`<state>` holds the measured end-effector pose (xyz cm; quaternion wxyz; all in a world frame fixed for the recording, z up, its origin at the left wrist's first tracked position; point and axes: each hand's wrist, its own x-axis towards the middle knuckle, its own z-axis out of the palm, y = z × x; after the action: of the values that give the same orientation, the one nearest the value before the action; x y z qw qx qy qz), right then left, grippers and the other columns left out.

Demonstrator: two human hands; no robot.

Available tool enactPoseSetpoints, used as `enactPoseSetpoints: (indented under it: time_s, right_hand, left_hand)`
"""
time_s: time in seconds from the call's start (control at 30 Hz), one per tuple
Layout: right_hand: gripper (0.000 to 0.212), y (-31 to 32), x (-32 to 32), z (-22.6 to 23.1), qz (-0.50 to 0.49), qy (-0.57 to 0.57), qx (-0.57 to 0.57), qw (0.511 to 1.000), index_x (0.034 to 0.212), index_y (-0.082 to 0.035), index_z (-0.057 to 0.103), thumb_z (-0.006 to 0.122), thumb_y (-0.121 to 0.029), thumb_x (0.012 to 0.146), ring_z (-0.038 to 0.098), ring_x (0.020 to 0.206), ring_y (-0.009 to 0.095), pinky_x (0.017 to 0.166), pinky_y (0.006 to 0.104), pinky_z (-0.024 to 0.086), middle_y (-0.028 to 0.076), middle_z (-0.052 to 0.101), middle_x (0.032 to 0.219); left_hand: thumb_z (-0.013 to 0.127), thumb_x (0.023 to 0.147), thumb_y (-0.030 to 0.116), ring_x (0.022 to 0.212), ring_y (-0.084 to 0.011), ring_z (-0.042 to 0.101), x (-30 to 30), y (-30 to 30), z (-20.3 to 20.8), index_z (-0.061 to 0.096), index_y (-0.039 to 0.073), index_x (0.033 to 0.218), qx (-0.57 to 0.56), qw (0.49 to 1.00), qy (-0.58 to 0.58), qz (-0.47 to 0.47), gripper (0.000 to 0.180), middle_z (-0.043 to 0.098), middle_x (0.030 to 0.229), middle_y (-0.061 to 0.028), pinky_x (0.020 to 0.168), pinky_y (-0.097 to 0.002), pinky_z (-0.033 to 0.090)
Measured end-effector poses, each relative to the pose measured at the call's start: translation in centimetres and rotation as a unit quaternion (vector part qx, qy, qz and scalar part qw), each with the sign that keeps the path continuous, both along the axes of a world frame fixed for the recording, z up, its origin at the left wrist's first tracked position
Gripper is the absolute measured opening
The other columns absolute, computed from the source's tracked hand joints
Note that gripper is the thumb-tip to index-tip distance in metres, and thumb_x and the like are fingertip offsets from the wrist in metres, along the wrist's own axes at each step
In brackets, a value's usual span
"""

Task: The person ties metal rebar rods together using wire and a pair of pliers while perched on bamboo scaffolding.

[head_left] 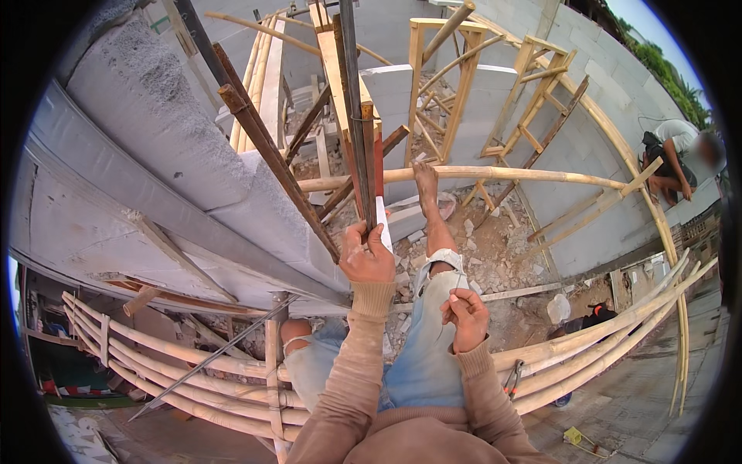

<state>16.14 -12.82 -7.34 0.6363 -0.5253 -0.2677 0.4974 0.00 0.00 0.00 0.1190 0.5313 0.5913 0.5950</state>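
Note:
My left hand (365,255) is shut around the lower part of a bundle of upright steel bars (357,131) tied with wire, rising in front of me. My right hand (466,317) hovers over my right knee with its fingers curled in; whether it holds anything small is not visible. I wear brown sleeves and pale jeans. My right foot (425,182) rests on a horizontal bamboo pole (502,174) high above the ground.
Rusty steel bars (263,147) lean beside a grey block wall (154,131) on the left. Bamboo scaffold poles (193,371) run under my legs, with pliers (512,379) hanging there. Wooden frames (533,100) and rubble (495,240) lie below. Another person (676,155) crouches on the far wall.

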Motion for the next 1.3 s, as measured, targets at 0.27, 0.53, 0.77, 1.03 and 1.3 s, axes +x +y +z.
enactPoseSetpoints:
  time_s: [0.27, 0.53, 0.77, 1.03, 1.3]
  right_hand:
    - [0.021, 2.8, 0.2, 4.5, 0.076, -0.119, 0.018, 0.99, 0.113, 0.0, 0.067, 0.06, -0.011, 0.097, 0.049, 0.055, 0.004, 0.05, 0.0217, 0.04, 0.003, 0.067, 0.077]
    - [0.017, 7.0, -1.1, 4.4, 0.171, -0.21, 0.048, 0.961, 0.107, 0.003, 0.067, 0.059, -0.007, 0.096, 0.058, 0.066, 0.007, 0.059, 0.0229, 0.045, 0.004, 0.07, 0.082]
    - [0.011, 8.7, -3.4, 0.3, 0.204, -0.221, 0.011, 0.954, 0.098, 0.003, 0.065, 0.063, -0.007, 0.093, 0.066, 0.07, 0.012, 0.066, 0.0255, 0.051, 0.007, 0.07, 0.081]
    - [0.012, 7.6, -2.2, -1.2, 0.14, -0.163, -0.001, 0.977, 0.099, 0.003, 0.066, 0.064, -0.008, 0.093, 0.064, 0.071, 0.01, 0.066, 0.0248, 0.05, 0.006, 0.069, 0.08]
    - [0.011, 6.5, -3.3, -1.8, 0.118, -0.112, -0.001, 0.987, 0.099, 0.0, 0.066, 0.065, -0.009, 0.094, 0.054, 0.061, 0.003, 0.053, 0.0203, 0.038, 0.002, 0.068, 0.075]
  left_hand:
    - [0.063, 0.094, 0.011, 0.09, -0.0213, 0.069, -2.3, -0.6, -2.4, 0.065, -0.003, 0.113, -0.048, 0.983, -0.129, -0.121, 0.023, 0.071, 0.102, -0.0148, 0.079, -0.0337, 0.054]
    - [0.06, 0.097, 0.008, 0.095, -0.0152, 0.064, -1.3, -8.2, -7.3, 0.059, -0.007, 0.123, -0.14, 0.928, -0.323, -0.12, 0.03, 0.068, 0.109, -0.0135, 0.083, -0.0295, 0.053]
    - [0.066, 0.094, 0.013, 0.085, -0.0098, 0.061, -2.4, -4.4, -7.7, 0.057, -0.006, 0.127, -0.131, 0.923, -0.35, -0.095, 0.039, 0.065, 0.106, -0.0068, 0.069, -0.0241, 0.053]
    - [0.067, 0.093, 0.012, 0.075, -0.0091, 0.057, -0.1, -2.5, -6.5, 0.067, -0.003, 0.104, -0.083, 0.894, -0.435, -0.067, 0.018, 0.065, 0.091, -0.0036, 0.061, -0.0247, 0.05]
    - [0.067, 0.093, 0.008, 0.07, -0.0094, 0.056, 0.5, -1.2, -7.5, 0.066, -0.002, 0.098, -0.06, 0.86, -0.502, -0.066, 0.011, 0.061, 0.081, -0.003, 0.055, -0.0237, 0.048]
